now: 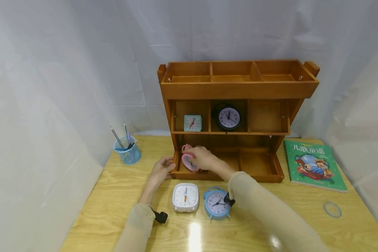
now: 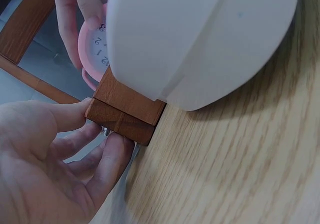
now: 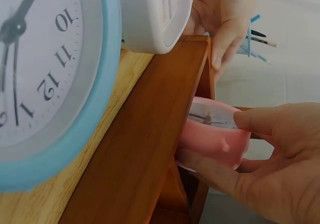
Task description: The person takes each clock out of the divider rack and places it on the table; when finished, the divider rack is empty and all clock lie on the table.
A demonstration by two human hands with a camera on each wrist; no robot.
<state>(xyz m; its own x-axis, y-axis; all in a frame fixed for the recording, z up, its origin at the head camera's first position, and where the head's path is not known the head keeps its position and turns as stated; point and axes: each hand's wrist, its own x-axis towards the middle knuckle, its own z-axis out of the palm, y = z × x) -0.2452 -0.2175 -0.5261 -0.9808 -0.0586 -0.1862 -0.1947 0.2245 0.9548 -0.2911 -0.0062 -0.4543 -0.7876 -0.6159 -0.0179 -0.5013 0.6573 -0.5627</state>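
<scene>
My right hand [image 1: 201,158] grips a pink alarm clock [image 1: 189,162] in the lower left compartment of a wooden shelf [image 1: 226,177]. In the right wrist view its thumb lies on the face side of the pink clock [image 3: 215,139], with fingers around the body. My left hand [image 1: 161,169] holds the lower left corner of the shelf; the left wrist view shows its fingertips against the wooden corner [image 2: 122,106]. On the table before the shelf are a white square alarm clock [image 1: 185,197] and a blue twin-legged alarm clock [image 1: 216,203].
The middle tier holds a mint square clock [image 1: 193,123] and a black round clock [image 1: 229,118]. A blue pen cup [image 1: 130,154] stands left of the shelf. To the right lie a green book [image 1: 315,168] and a pale ring [image 1: 332,209].
</scene>
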